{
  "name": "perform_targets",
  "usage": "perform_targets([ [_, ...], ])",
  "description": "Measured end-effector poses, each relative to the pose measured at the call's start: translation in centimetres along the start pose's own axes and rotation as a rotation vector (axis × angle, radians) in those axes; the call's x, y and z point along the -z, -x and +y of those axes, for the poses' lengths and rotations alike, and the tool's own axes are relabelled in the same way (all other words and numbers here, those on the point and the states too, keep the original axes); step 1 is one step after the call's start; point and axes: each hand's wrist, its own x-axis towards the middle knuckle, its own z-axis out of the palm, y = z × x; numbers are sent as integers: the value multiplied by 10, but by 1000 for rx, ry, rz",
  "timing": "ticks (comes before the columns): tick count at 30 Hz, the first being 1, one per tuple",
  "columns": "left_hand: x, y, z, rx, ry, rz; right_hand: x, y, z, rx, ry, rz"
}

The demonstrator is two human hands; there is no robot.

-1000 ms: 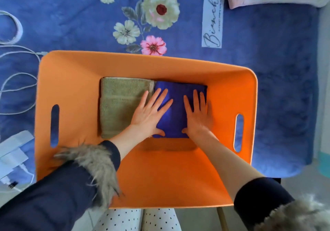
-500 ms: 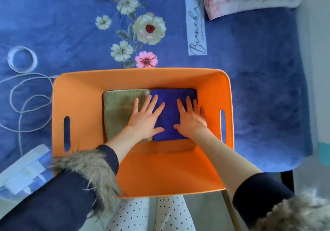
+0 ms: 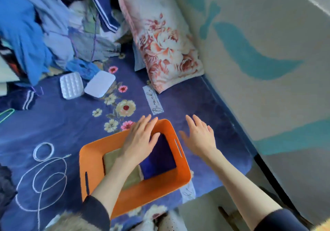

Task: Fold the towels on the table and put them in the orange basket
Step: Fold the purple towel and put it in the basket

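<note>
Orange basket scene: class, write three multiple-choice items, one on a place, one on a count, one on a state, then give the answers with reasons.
1. Where does the blue towel lie?
A. in the orange basket
B. on the pillow
C. on the floor

2. How many folded towels are in the basket?
A. one
B. two
C. four

3. What state is the right hand in?
A. gripping a towel
B. open and empty
C. closed in a fist

Answers:
1 A, it sits inside the basket walls.
2 B, the green towel lies beside the blue one.
3 B, its fingers are spread, outside the basket, holding nothing.
</note>
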Motion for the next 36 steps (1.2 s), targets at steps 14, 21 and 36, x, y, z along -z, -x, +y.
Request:
perform_targets([
  [14, 6, -12, 146, -736, -49, -284, 25, 206, 76, -753, -149, 310],
  [21, -17, 67, 220, -1123, -87, -463, -15, 345, 60, -1127, -286, 399],
  [36, -29, 395, 303, -1960, -27, -718, -146, 658, -113, -1895, -365, 599],
])
